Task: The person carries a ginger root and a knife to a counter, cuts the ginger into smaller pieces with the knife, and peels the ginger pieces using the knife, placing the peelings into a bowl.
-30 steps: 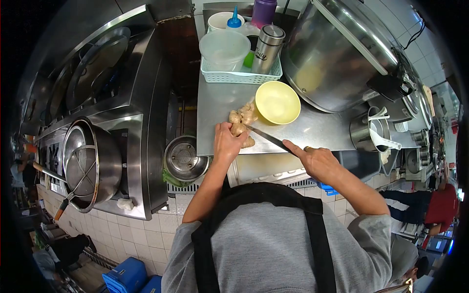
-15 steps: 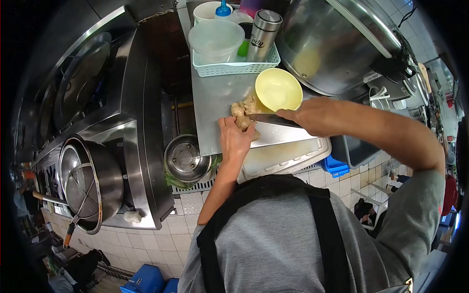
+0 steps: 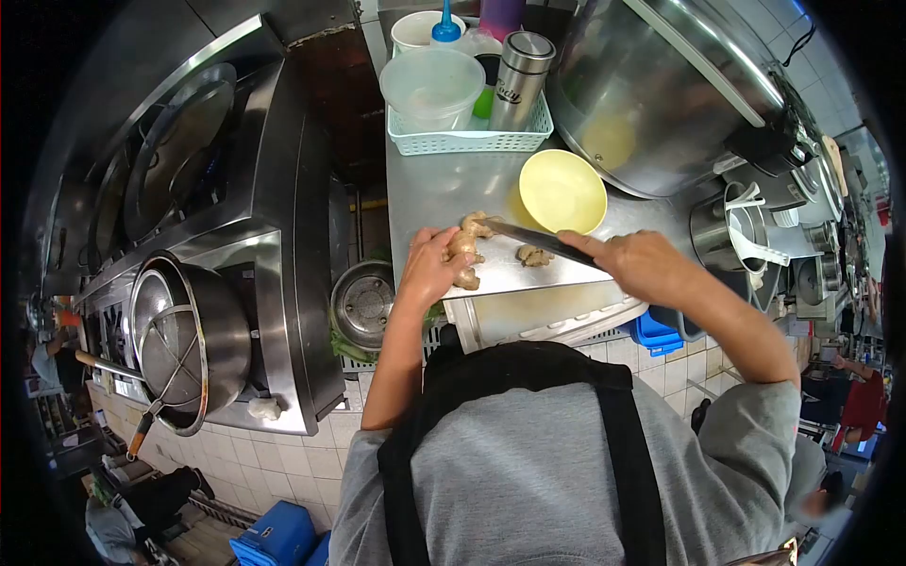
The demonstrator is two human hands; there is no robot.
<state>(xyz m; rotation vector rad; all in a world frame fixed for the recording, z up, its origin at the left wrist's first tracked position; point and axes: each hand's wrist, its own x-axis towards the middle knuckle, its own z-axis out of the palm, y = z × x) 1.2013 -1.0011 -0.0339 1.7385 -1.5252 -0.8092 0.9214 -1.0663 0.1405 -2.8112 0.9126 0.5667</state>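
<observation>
1. Head view, L side: our L hand (image 3: 431, 264) is steadying the knobbly ginger (image 3: 465, 247) on the steel counter (image 3: 425, 189), fingers bent in a narrow hold on its L edge.
2. Head view, R side: our R hand (image 3: 651, 269) is closing round the handle of the knife (image 3: 543, 241); the blade is pointing at the ginger's far lobe, apparently touching it. Can't tell how deep the edge is going, if at all.
3. Head view, nearby: a small ginger piece (image 3: 534, 256) is lying apart, R of the main root, near the blade. The yellow bowl (image 3: 563, 191) is sitting just beyond, w/ the basket (image 3: 472, 141) farther back.
4. Step in hand, our read: we're parting a lobe from the root, or lining up for it.
5. Next move, our judgement: it's calling for a firm L hold, fingertips clear of the edge, & steady R pressure at the joint, w/o the root rolling.
</observation>
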